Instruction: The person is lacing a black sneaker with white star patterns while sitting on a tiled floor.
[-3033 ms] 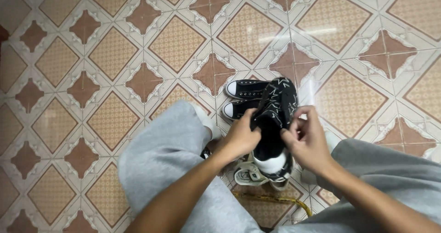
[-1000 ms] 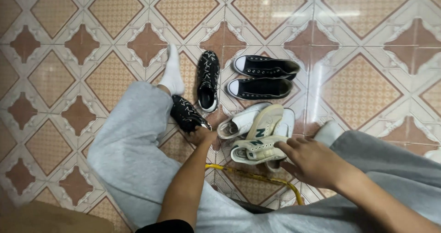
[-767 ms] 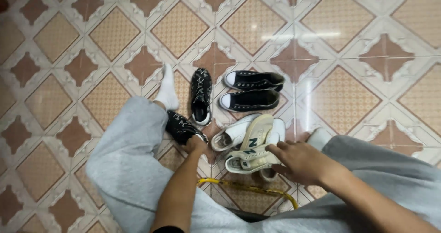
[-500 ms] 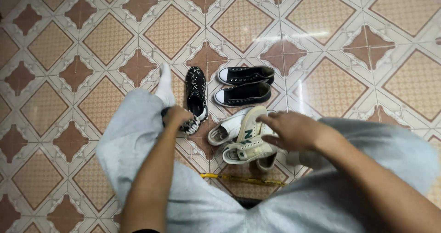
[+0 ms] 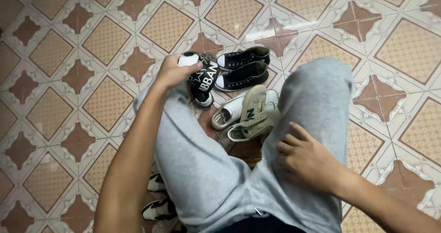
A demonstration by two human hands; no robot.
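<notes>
Head view: a person's own legs in grey trousers (image 5: pixel 216 178) were seen from above, with shoes gathered on the floor ahead.
Left hand (image 5: pixel 172 72): its fingers were curled around a black patterned shoe (image 5: pixel 204 77), gripped at the white-soled end; the shoe was held up at the left foot, probably so the foot could be slid in.
Black patterned shoe: it was found at the top of the left leg's line, just beside the black canvas pair; its mate could not be told apart beneath it.
Right hand (image 5: pixel 308 159): it was laid on the right thigh, fingers loosely bent and slightly spread, nothing pinched; it seemed to be rested there for balance.
Black canvas pair (image 5: pixel 242 70): the two were set side by side, white toe caps pointed left.
Beige trainer (image 5: pixel 250 118): it was piled on white sneakers (image 5: pixel 227 116), between the knees.
Lower left: a further black-and-white shoe (image 5: pixel 158 207) was partly hidden by the leg.
Floor (image 5: pixel 69 77): glossy tiles in tan and brown diamonds were laid throughout, with a ceiling light reflected near the top.
</notes>
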